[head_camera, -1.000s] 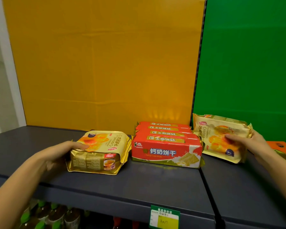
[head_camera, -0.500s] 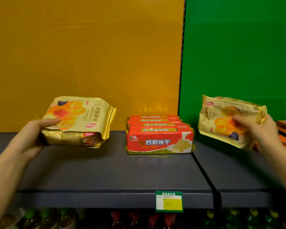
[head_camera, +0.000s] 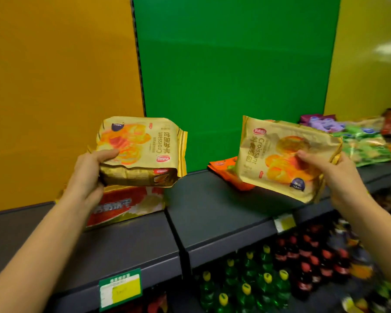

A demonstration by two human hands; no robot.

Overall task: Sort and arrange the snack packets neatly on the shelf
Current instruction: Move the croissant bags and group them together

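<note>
Both croissant packs lifted off shelf (head_camera: 212,213); left hand (head_camera: 88,175) grips one (head_camera: 140,152), right hand (head_camera: 332,175) other (head_camera: 284,159).

A croissant packet (head_camera: 142,150) half hides the red biscuit pack (head_camera: 131,205).

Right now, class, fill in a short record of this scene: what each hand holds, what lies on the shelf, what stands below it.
left grip: holds left croissant packet, clear of the shelf
right grip: holds right croissant packet, tilted, also off the shelf
on shelf: red biscuit pack at left, orange packet, green packets at right
below shelf: bottles with yellow and red caps
</note>
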